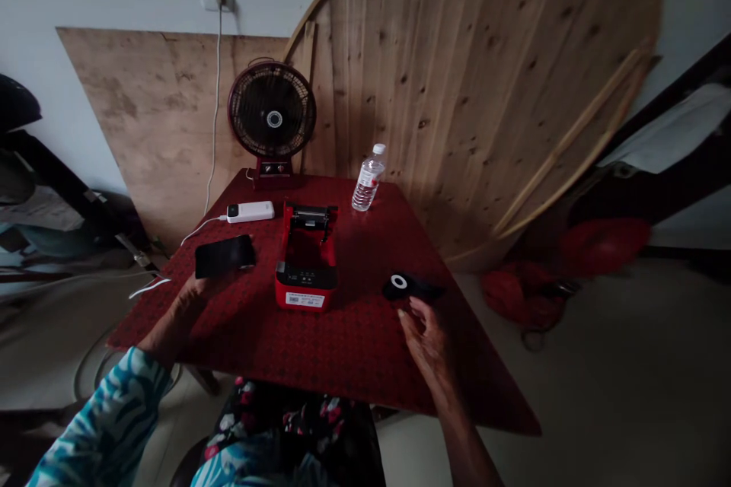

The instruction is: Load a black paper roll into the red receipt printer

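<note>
A small red label printer (306, 262) sits with its lid up in the middle of a red patterned table (354, 350). My left hand (191, 295) holds a black phone (225, 256) just left of the printer, fingers under its near edge. My right hand (423, 335) is to the printer's right, fingers loosely curled and nothing in them. Its fingertips are just short of a black roll with a white core (401, 285) that lies on the table.
A white power bank (250, 211) with a cable lies behind the phone. A red desk fan (272, 122) and a clear water bottle (368, 178) stand at the table's far edge. Wooden boards lean on the wall behind. Red bags (571, 262) lie on the floor to the right.
</note>
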Tool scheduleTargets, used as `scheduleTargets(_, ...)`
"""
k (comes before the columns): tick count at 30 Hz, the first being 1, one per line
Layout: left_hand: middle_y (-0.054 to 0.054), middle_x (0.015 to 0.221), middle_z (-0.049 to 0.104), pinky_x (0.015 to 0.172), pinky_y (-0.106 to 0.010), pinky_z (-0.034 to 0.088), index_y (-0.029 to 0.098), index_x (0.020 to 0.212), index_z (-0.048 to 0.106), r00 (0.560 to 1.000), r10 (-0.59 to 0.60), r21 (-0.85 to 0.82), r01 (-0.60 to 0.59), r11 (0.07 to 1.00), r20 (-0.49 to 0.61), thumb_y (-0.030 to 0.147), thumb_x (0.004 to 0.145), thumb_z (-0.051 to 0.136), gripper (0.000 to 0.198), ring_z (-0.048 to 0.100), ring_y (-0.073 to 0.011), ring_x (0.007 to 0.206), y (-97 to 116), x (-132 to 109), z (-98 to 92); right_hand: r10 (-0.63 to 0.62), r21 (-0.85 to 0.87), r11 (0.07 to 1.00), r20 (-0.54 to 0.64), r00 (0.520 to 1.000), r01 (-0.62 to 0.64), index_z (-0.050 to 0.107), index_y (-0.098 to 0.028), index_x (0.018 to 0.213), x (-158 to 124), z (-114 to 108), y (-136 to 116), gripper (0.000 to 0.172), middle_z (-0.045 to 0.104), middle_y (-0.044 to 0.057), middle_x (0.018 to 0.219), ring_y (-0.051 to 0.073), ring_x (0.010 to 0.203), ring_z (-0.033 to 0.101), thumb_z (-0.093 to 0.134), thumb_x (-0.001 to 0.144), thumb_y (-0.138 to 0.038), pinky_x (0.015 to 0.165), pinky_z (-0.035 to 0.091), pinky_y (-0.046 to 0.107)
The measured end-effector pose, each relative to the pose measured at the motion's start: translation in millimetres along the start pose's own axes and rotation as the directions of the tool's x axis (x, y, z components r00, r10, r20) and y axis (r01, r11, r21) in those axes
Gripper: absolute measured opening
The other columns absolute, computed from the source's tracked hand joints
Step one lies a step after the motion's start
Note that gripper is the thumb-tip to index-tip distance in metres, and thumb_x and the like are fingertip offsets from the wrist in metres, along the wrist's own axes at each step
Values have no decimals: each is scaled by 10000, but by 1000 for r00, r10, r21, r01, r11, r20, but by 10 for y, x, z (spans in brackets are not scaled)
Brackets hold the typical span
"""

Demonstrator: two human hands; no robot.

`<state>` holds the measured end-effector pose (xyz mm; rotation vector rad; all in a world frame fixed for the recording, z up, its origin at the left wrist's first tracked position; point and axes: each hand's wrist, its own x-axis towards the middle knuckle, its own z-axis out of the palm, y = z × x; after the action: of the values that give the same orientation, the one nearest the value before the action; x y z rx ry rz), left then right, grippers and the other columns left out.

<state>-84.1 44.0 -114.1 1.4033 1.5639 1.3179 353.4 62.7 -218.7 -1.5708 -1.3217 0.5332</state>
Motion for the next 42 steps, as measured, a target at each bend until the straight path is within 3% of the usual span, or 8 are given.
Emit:
scheduleTargets(4, -163, 1024, 749, 890, -519, 556, 186, 1280, 655, 961, -10, -339, 107, 935, 278, 777, 704, 527, 835, 695, -345, 1044, 284, -134, 242, 3, -11, 1000, 21, 1000, -3, 657, -226, 1057, -4, -13, -31, 513, 730, 144, 1095, 308, 1026, 667, 555, 724, -603, 974, 513, 509)
scheduleTargets(8, -164, 1042, 748, 807, -495, 574, 177, 1309, 636, 926, -44, -434, 217, 874, 374, 688, 663, 649, 823, 712, -352, 974, 532, -184, 365, 21, 20, 1000, 10, 1000, -21, 663, -212, 1053, -7, -8, -51, 519, 731, 155, 1085, 307, 1024, 670, 551, 722, -595, 980, 512, 509)
scheduleTargets(13, -123, 993, 749, 733, -400, 571, 186, 1235, 678, 928, 25, -287, 89, 954, 371, 599, 695, 713, 681, 716, -299, 885, 838, -50, 367, 8, 47, 999, 13, 1000, -8, 672, -221, 1039, -31, -2, -72, 484, 739, 148, 1107, 307, 1049, 674, 543, 745, -583, 1002, 503, 528)
scheduleTargets(18, -86, 1079, 761, 852, -393, 560, 210, 1160, 729, 822, 124, 108, -220, 970, 556, 372, 825, 644, 382, 704, -268, 967, 1072, 243, 508, -11, 28, 1000, 10, 1000, 10, 683, -227, 1015, -29, -3, -115, 462, 753, 138, 1080, 304, 1041, 682, 510, 761, -572, 980, 517, 510)
scheduleTargets(22, -89, 1186, 748, 947, -408, 527, 220, 1207, 716, 800, 138, 412, -438, 799, 583, 252, 806, 618, 414, 692, -285, 1059, 1050, 471, 740, -120, -9, 993, 23, 993, 120, 693, -227, 975, -15, -11, -116, 414, 762, 131, 1042, 303, 1033, 684, 498, 803, -548, 981, 510, 502)
scheduleTargets(28, -61, 1259, 729, 980, -355, 509, 260, 1250, 696, 750, 44, 622, -579, 527, 660, 94, 807, 573, 489, 673, -259, 1144, 926, 639, 972, -290, -69, 955, -10, 957, 289, 696, -225, 969, -30, -2, -85, 333, 763, 124, 989, 292, 961, 695, 497, 881, -477, 899, 541, 473)
scheduleTargets(38, -63, 995, 793, 817, -267, 525, 189, 923, 766, 694, -59, 591, -562, 579, 718, 28, 749, 615, 282, 723, -223, 941, 750, 906, 1173, -330, -101, 939, 9, 944, 330, 710, -217, 998, -63, -29, -130, 321, 761, 128, 1022, 297, 975, 684, 492, 908, -436, 908, 533, 487)
scheduleTargets(42, -55, 1087, 783, 843, -255, 524, 194, 1026, 765, 669, -10, 523, -571, 633, 743, 115, 836, 616, 254, 717, -199, 970, 820, 799, 1013, -311, -104, 945, 6, 951, 309, 709, -221, 989, -67, -30, -143, 329, 761, 122, 1012, 288, 961, 685, 488, 910, -451, 896, 536, 477)
